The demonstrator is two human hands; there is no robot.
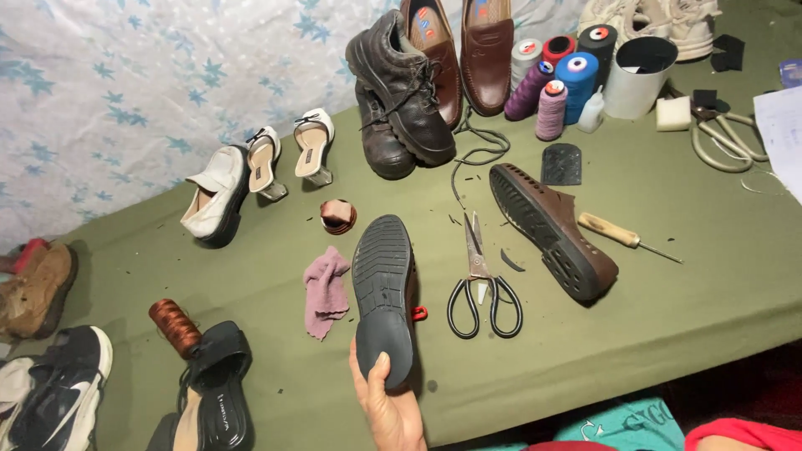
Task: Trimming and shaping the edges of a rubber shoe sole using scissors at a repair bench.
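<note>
A single hand reaches up from the near edge of the bench, and whether it is the left or the right cannot be told from here; its thumb lies across the heel end of a dark shoe and its fingers are curled behind, so it has the shoe gripped by the heel. No other hand shows. The shoe is turned sole up, toe pointing toward the far edge, lying near the middle of the near edge. Its sole is dark grey rubber with a fine ridged tread on the forepart, a smoother waist and a plain rounded heel, dulled with dust. Touching its left side lies a crumpled pink rag; just to its right a small red object peeks out beside a pair of black-handled scissors, blades pointing to the far edge. Further right a brown shoe lies on its side showing a studded sole, with a wooden-handled awl beside it. Spools of thread stand at the far edge.
</note>
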